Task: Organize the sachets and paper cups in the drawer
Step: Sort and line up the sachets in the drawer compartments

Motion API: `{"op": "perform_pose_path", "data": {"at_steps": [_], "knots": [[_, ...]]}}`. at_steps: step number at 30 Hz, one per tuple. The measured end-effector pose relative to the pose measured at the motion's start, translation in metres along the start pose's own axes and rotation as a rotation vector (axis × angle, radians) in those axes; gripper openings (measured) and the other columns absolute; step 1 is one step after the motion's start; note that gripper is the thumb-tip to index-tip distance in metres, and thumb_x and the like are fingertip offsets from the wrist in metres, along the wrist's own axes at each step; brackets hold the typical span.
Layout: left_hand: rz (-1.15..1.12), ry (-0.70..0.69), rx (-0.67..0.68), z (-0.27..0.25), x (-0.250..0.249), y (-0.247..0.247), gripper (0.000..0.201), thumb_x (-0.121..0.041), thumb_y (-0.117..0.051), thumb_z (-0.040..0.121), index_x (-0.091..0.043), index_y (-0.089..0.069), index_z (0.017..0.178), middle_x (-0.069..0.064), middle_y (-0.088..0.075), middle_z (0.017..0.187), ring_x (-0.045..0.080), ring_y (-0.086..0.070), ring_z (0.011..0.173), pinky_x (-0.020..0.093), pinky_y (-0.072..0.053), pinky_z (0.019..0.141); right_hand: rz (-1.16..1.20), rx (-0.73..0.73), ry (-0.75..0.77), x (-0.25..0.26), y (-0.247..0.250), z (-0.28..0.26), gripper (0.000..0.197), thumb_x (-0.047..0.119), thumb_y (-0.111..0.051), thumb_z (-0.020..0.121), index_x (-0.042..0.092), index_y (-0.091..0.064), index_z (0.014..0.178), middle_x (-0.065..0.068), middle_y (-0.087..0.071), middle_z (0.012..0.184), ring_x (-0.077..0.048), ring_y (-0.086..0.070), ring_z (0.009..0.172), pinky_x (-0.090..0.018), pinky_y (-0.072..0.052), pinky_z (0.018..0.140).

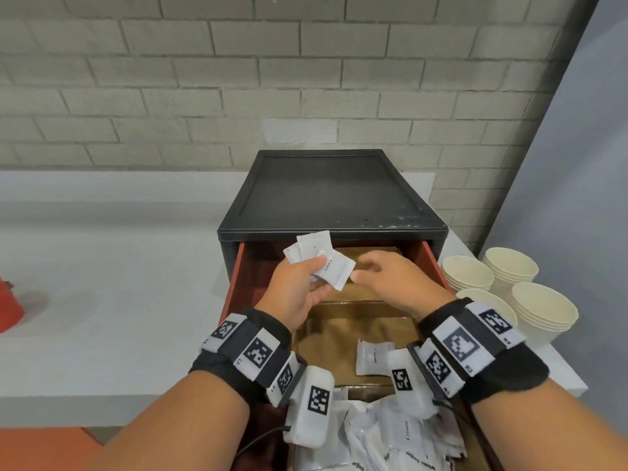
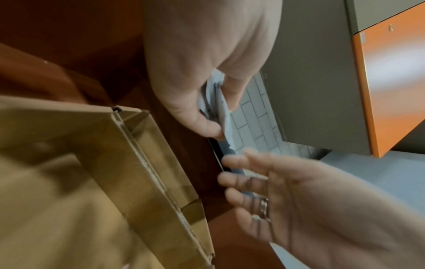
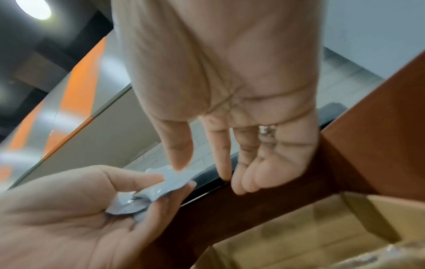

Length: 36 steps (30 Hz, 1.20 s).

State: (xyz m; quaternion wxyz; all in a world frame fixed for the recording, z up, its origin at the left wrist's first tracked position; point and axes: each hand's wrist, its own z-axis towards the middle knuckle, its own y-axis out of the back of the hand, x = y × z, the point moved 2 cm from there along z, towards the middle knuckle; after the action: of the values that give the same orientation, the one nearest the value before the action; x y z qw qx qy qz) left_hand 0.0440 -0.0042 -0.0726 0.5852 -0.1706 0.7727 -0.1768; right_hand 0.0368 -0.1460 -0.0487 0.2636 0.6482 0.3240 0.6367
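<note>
My left hand (image 1: 307,277) pinches a small fan of white cream sachets (image 1: 317,256) over the back of the open red drawer (image 1: 238,277); in the left wrist view the same sachets (image 2: 218,107) sit between thumb and fingers. My right hand (image 1: 380,270) hovers just right of them with loosely bent fingers and holds nothing; its fingertips (image 3: 241,183) hang free. One cream sachet (image 1: 372,356) lies alone in a tan divider compartment (image 1: 339,331). A heap of white sachets (image 1: 384,440) fills the nearest compartment. Cream paper cups (image 1: 543,311) stand in stacks on the counter at the right.
The drawer slides out of a black cabinet (image 1: 333,192) set against a grey brick wall. A white counter (image 1: 102,283) stretches to the left, with a red object (image 1: 6,311) at its far left edge. More cup stacks (image 1: 469,273) stand close to the drawer's right side.
</note>
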Motion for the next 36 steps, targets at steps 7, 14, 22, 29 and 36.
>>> {"op": "perform_pose_path", "data": {"at_steps": [7,14,22,29,36], "knots": [[-0.065,0.039,0.053,-0.002,-0.001,-0.001,0.024,-0.014,-0.052,0.095,-0.015,-0.05,0.119,0.012,-0.066,0.111,0.025,-0.066,0.097,0.038,-0.054,0.084,0.351,-0.164,0.081,0.002,-0.005,0.012,0.02,0.006,-0.051,0.092,0.015,-0.066,0.1,0.002,-0.064,0.089,-0.01,-0.059,0.082,-0.019,-0.049,0.067],[-0.032,0.056,0.072,0.001,-0.003,0.003,0.031,-0.022,-0.045,0.098,-0.012,-0.047,0.127,0.011,-0.072,0.101,0.02,-0.07,0.081,0.024,-0.056,0.058,0.181,-0.055,0.032,-0.007,0.009,0.008,0.023,0.011,-0.052,0.093,0.017,-0.067,0.11,0.006,-0.059,0.108,-0.008,-0.052,0.105,-0.021,-0.038,0.085],[0.147,0.129,0.163,-0.007,0.0,0.0,0.015,-0.006,-0.054,0.092,-0.012,-0.057,0.105,0.014,-0.071,0.089,0.016,-0.071,0.068,0.019,-0.056,0.058,0.326,-0.13,0.13,0.012,-0.001,0.012,0.032,0.013,-0.057,0.091,0.019,-0.055,0.123,-0.006,-0.065,0.095,-0.008,-0.059,0.081,-0.02,-0.049,0.07],[0.071,0.127,0.116,-0.009,-0.003,-0.001,0.016,-0.016,-0.056,0.093,-0.014,-0.055,0.108,0.014,-0.07,0.098,0.02,-0.07,0.074,0.021,-0.056,0.057,0.429,-0.17,0.117,0.004,0.005,0.009,0.02,0.007,-0.055,0.091,0.021,-0.063,0.104,-0.006,-0.066,0.096,-0.013,-0.065,0.086,-0.02,-0.054,0.064],[-0.012,0.08,-0.024,-0.008,-0.005,0.002,0.017,-0.014,-0.056,0.093,-0.017,-0.05,0.109,0.009,-0.063,0.103,0.024,-0.065,0.091,0.027,-0.055,0.07,0.315,-0.208,0.045,-0.004,0.008,0.006,0.02,0.012,-0.054,0.093,0.018,-0.066,0.108,0.007,-0.057,0.105,-0.006,-0.053,0.099,-0.013,-0.049,0.063]]}}
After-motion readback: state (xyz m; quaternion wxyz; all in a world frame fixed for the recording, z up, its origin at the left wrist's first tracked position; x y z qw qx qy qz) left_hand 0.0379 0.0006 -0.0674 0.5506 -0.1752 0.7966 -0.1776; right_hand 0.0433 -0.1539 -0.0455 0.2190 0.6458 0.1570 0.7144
